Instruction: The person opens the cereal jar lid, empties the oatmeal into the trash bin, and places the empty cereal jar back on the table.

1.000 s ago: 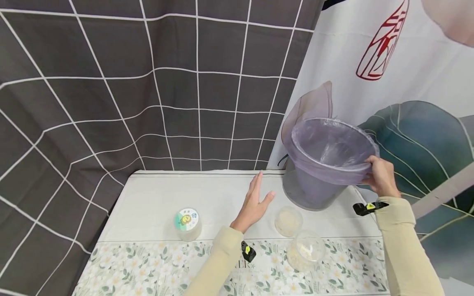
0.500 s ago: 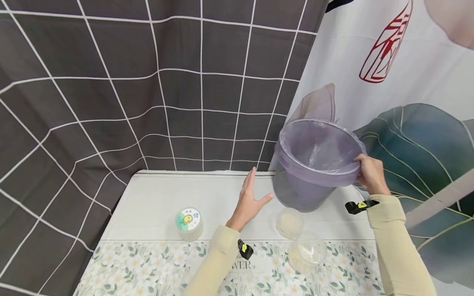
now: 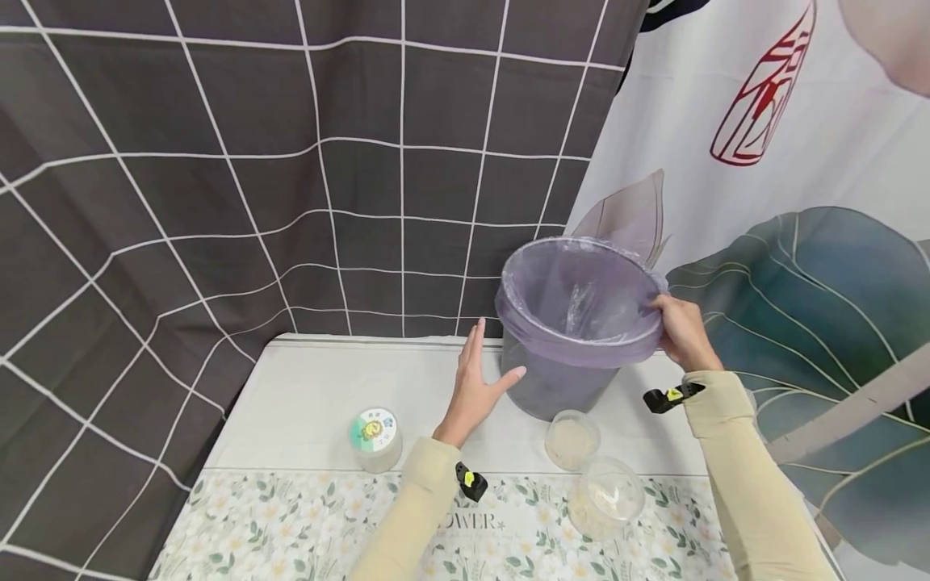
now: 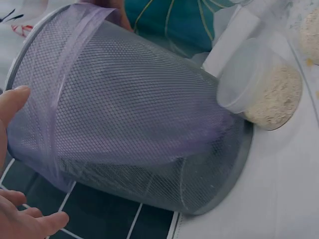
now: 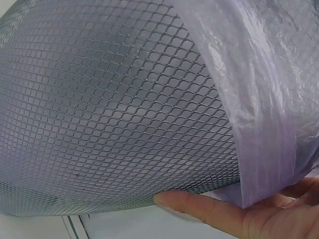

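A mesh wastebasket (image 3: 559, 391) stands at the back right of the table, lined with a purple plastic bag (image 3: 574, 349) folded over its rim. My right hand (image 3: 685, 329) grips the basket's rim on the right side, over the bag. In the right wrist view, a digit of that right hand (image 5: 239, 214) lies along the outside of the mesh, below the bag's edge. To the left of the basket, my left hand (image 3: 468, 395) is held with fingers extended and thumb spread, holding nothing. The left wrist view shows its fingertips close to the bagged rim.
A small clear cup (image 3: 572, 441) with pale flaky contents stands just in front of the basket. Nearer is a larger clear tub (image 3: 606, 502). A round tub with a printed lid (image 3: 376, 440) stands at left. Dark gridded cloth (image 3: 349, 177) hangs behind.
The wastebasket has moved left along the table with my right hand on its rim, coming closer to my left hand. My left hand has shifted slightly left, staying spread.
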A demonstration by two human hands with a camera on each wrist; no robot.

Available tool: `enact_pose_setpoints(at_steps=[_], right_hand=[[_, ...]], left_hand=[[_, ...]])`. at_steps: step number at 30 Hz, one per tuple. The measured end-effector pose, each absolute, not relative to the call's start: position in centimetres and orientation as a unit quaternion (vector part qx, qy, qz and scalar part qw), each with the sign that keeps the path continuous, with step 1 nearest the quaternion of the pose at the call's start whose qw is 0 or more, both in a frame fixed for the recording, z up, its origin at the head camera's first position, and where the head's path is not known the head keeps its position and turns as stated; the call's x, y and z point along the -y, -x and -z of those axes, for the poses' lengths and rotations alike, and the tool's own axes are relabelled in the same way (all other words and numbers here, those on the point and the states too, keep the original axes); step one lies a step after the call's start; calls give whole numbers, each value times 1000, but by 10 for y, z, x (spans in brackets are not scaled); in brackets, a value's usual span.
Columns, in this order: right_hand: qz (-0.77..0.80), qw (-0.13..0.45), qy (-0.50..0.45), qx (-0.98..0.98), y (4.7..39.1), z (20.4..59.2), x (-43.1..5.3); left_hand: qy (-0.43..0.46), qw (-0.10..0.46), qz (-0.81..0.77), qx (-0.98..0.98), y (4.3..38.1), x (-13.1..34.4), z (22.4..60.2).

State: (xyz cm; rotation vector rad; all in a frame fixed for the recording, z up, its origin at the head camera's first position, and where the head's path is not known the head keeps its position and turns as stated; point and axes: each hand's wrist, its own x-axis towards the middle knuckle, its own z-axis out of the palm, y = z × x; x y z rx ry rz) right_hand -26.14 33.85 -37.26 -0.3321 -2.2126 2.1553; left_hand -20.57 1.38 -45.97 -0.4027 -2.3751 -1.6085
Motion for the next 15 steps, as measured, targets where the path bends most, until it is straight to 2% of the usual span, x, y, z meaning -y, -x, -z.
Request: enact_pose_setpoints(at_steps=[15], right_hand=[[-689,-7,64,722,273,376,-273]], left_hand=[[95,150,585,792,220,19,447]])
